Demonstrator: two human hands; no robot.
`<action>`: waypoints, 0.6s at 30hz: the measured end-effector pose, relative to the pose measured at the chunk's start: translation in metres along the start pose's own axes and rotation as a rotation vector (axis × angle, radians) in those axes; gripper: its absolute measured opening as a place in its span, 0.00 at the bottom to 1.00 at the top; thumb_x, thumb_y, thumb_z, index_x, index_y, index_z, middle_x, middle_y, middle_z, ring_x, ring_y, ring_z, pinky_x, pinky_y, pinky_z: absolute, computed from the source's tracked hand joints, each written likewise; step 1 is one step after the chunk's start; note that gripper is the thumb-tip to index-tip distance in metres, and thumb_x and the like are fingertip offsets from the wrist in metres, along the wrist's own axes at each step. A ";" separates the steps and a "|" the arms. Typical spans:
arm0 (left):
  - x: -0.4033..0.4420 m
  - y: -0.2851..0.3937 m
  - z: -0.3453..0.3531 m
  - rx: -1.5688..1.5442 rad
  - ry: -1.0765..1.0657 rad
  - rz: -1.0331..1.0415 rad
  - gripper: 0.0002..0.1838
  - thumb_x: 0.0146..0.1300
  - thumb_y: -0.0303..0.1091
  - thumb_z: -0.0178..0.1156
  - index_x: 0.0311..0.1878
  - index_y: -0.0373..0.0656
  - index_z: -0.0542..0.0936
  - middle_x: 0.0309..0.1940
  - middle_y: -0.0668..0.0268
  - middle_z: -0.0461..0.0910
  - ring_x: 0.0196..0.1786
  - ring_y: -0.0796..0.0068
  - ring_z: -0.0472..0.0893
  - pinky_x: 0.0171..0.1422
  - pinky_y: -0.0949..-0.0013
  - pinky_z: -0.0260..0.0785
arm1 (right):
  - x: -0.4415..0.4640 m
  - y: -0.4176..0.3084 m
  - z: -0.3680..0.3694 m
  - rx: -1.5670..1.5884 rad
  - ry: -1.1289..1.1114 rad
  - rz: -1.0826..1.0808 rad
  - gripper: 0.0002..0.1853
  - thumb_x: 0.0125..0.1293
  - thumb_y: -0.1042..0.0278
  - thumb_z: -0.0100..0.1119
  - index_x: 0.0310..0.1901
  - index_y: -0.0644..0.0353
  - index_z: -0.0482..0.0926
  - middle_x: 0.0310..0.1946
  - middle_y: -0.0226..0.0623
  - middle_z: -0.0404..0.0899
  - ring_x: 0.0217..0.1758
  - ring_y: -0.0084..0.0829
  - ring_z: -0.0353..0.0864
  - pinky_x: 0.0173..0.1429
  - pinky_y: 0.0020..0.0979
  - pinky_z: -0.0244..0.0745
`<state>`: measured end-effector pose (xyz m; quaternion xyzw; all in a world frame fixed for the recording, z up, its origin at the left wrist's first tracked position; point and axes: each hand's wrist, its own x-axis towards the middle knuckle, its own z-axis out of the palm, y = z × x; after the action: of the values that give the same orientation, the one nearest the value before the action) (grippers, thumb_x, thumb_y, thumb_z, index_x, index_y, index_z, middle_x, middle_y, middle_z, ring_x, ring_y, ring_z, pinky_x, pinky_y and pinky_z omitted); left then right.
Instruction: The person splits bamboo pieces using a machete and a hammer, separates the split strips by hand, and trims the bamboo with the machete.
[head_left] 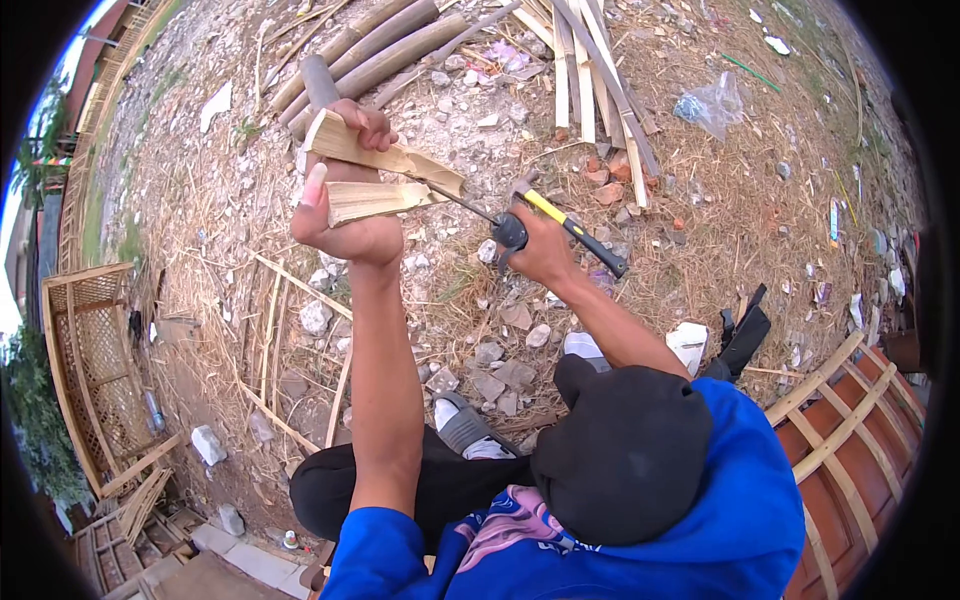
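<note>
My left hand (350, 235) is wrapped around a light split bamboo piece (375, 200), its thumb up and its fingers curled over a second split half (340, 138). The halves spread apart at the left and come close together at the right. My right hand (540, 248) is closed around the round black handle (510, 231) of a tool. Its thin metal shaft (458, 200) reaches left to the bamboo between the halves. A hammer (545, 207) with a yellow and black handle is just beside my right hand; whether it rests on the ground is unclear.
Bamboo poles (400, 50) lie at the top, with split strips (590, 75) to their right. Stones (505, 385) and straw cover the ground near the feet. A clear plastic bag (712, 105) lies upper right, a lattice frame (105, 365) stands left, and another frame (845, 435) is lower right.
</note>
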<state>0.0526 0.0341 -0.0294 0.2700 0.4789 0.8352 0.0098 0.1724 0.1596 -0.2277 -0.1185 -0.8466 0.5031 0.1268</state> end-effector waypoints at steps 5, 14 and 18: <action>-0.001 0.001 -0.007 -0.008 -0.038 0.014 0.32 0.49 0.59 0.43 0.45 0.39 0.70 0.36 0.63 0.64 0.40 0.71 0.62 0.49 0.68 0.55 | 0.009 -0.005 -0.010 0.010 -0.104 0.016 0.18 0.49 0.68 0.69 0.43 0.55 0.76 0.28 0.47 0.83 0.35 0.52 0.83 0.38 0.45 0.77; -0.015 -0.005 0.017 0.125 -0.060 0.035 0.31 0.47 0.57 0.44 0.46 0.40 0.67 0.35 0.62 0.64 0.38 0.73 0.60 0.46 0.69 0.53 | -0.003 -0.049 -0.062 -0.045 -0.304 0.231 0.17 0.47 0.68 0.66 0.41 0.59 0.78 0.32 0.49 0.83 0.39 0.52 0.83 0.44 0.45 0.76; -0.024 -0.004 0.026 0.104 -0.073 -0.020 0.30 0.45 0.55 0.46 0.44 0.39 0.66 0.35 0.63 0.62 0.35 0.74 0.58 0.44 0.70 0.52 | 0.012 -0.043 -0.079 -0.197 -0.356 0.180 0.15 0.46 0.71 0.67 0.37 0.63 0.78 0.29 0.45 0.81 0.35 0.44 0.83 0.42 0.40 0.74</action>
<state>0.0841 0.0502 -0.0325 0.2957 0.5237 0.7986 0.0216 0.1847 0.2089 -0.1522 -0.1146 -0.8867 0.4402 -0.0823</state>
